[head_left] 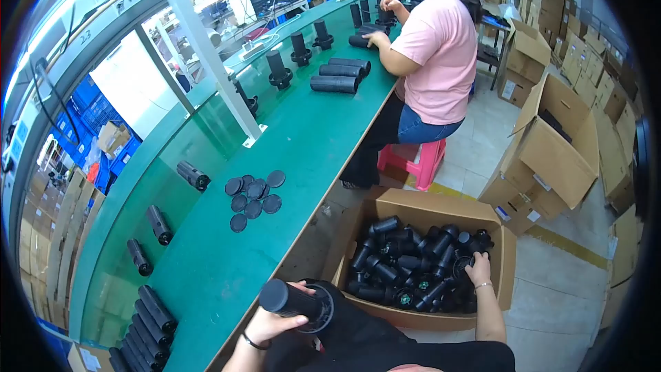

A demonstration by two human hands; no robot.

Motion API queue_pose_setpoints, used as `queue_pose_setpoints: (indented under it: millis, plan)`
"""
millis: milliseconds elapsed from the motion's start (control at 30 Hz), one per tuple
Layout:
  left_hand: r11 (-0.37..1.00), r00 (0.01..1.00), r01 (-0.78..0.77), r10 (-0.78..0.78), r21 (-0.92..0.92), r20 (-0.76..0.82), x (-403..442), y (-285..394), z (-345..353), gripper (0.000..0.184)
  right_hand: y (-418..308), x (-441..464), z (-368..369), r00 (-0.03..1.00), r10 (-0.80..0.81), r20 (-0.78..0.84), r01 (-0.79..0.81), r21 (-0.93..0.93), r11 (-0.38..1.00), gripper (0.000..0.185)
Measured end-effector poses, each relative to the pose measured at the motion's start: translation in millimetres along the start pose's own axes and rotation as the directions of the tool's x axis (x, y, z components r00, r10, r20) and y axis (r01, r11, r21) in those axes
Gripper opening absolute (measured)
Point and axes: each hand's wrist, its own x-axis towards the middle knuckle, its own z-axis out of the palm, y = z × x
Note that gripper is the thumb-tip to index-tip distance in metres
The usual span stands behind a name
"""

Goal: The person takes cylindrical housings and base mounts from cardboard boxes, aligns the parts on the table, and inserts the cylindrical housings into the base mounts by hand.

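Note:
My left hand (270, 324) is closed around a black plastic cylinder with a wide round flange (295, 301), held above my lap beside the table edge. My right hand (478, 270) reaches into the cardboard box (413, 318) at its right side. Its fingers are bent over the rim of another black flanged part (462, 267), and the fingertips are partly hidden. Many similar black plastic parts (385, 273) lie jumbled in the box. Several flat black discs (255, 188) are scattered on the green table (227, 255) to my left.
Black tubes (157, 308) lie in a row at the table's near end. More parts (192, 175) stand or lie along the green belt (131, 207). A co-worker in a pink shirt (441, 48) sits on a pink stool (428, 162), handling tubes. An open carton (551, 158) stands at right.

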Motion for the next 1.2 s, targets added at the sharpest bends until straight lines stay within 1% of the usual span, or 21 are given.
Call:
queue_pose_setpoints:
  millis: [33, 67, 167, 233, 300, 367, 433, 500, 567, 600, 633, 700, 767, 833, 900, 933, 967, 1033, 1100, 1167, 1200]
  plan:
    - [0.999, 0.999, -0.028, 0.028, -0.016, -0.015, -2, 11, -6, 0.056, -8, -12, -15, 0.998, 0.024, -0.053, -0.021, 0.065, 0.998, 0.044]
    - [0.994, 0.993, -0.109, 0.109, -0.005, -0.038, -3, 20, -13, 0.059, -13, -24, -28, 0.996, 0.015, -0.089, -0.005, 0.119, 0.993, 0.042]
    - [0.953, 0.944, -0.304, 0.3, -0.006, -0.141, -11, 35, -43, 0.063, -44, -53, -57, 0.992, -0.039, -0.122, 0.06, 0.168, 0.984, 0.04]
    - [0.955, 0.909, -0.297, 0.282, -0.002, -0.308, -24, 52, -57, 0.067, -72, -62, -75, 0.971, -0.173, -0.167, 0.205, 0.196, 0.959, 0.031]
    - [0.928, 0.832, -0.363, 0.365, 0.086, -0.418, -34, 55, -80, 0.069, -113, -67, -102, 0.945, -0.278, -0.172, 0.316, 0.257, 0.913, 0.026]
    - [0.925, 0.774, -0.375, 0.346, 0.057, -0.53, -49, 53, -106, 0.065, -151, -64, -123, 0.864, -0.438, -0.248, 0.501, 0.336, 0.798, 0.023]
    - [0.907, 0.727, -0.418, 0.362, 0.043, -0.584, -62, 46, -137, 0.056, -192, -60, -145, 0.755, -0.562, -0.338, 0.656, 0.382, 0.651, 0.025]
    - [0.93, 0.697, -0.366, 0.286, 0.017, -0.658, -73, 33, -174, 0.053, -243, -63, -169, 0.762, -0.581, -0.284, 0.618, 0.587, 0.524, 0.025]
    - [0.945, 0.695, -0.326, 0.225, -0.02, -0.683, -81, 28, -199, 0.051, -298, -73, -190, 0.709, -0.653, -0.267, 0.612, 0.692, 0.383, 0.027]
    - [0.948, 0.704, -0.314, 0.197, -0.051, -0.682, -88, 21, -212, 0.05, -327, -77, -195, 0.629, -0.705, -0.326, 0.629, 0.747, 0.217, 0.029]
    - [0.947, 0.716, -0.31, 0.174, -0.086, -0.676, -95, 16, -222, 0.05, -357, -87, -203, 0.591, -0.745, -0.311, 0.624, 0.761, 0.178, 0.037]
    - [0.93, 0.729, -0.341, 0.167, -0.14, -0.664, -107, 9, -231, 0.061, -413, -105, -204, 0.494, -0.831, -0.257, 0.419, 0.908, -0.032, 0.039]
    - [0.899, 0.778, -0.392, 0.21, -0.197, -0.591, -123, 3, -241, 0.063, -462, -115, -194, 0.421, -0.862, -0.283, 0.442, 0.894, -0.078, 0.04]
    - [0.912, 0.762, -0.367, 0.181, -0.184, -0.622, -130, 7, -244, 0.063, -516, -148, -197, 0.237, -0.894, -0.379, 0.638, 0.755, -0.151, 0.036]
    - [0.901, 0.773, -0.361, 0.144, -0.242, -0.617, -128, -8, -256, 0.055, -562, -187, -192, 0.126, -0.89, -0.438, 0.758, 0.622, -0.199, 0.03]
    - [0.889, 0.774, -0.375, 0.146, -0.261, -0.616, -128, -7, -254, 0.052, -584, -201, -195, -0.013, -0.878, -0.478, 0.873, 0.422, -0.243, 0.027]
    - [0.879, 0.779, -0.386, 0.148, -0.281, -0.61, -129, -4, -252, 0.049, -605, -223, -197, -0.123, -0.839, -0.53, 0.928, 0.237, -0.286, 0.027]
    - [0.895, 0.784, -0.38, 0.177, -0.235, -0.595, -129, 0, -251, 0.045, -641, -244, -191, -0.104, -0.845, -0.524, 0.939, 0.228, -0.257, 0.027]
    - [0.895, 0.802, -0.389, 0.212, -0.219, -0.558, -136, -1, -250, 0.046, -681, -253, -175, -0.132, -0.818, -0.56, 0.895, 0.288, -0.342, 0.027]
    - [0.913, 0.84, -0.377, 0.267, -0.155, -0.472, -153, -6, -252, 0.05, -723, -262, -151, -0.092, -0.834, -0.544, 0.808, 0.448, -0.382, 0.029]
    - [0.902, 0.855, -0.403, 0.311, -0.153, -0.414, -165, -5, -249, 0.053, -741, -277, -146, -0.086, -0.867, -0.491, 0.802, 0.482, -0.352, 0.031]
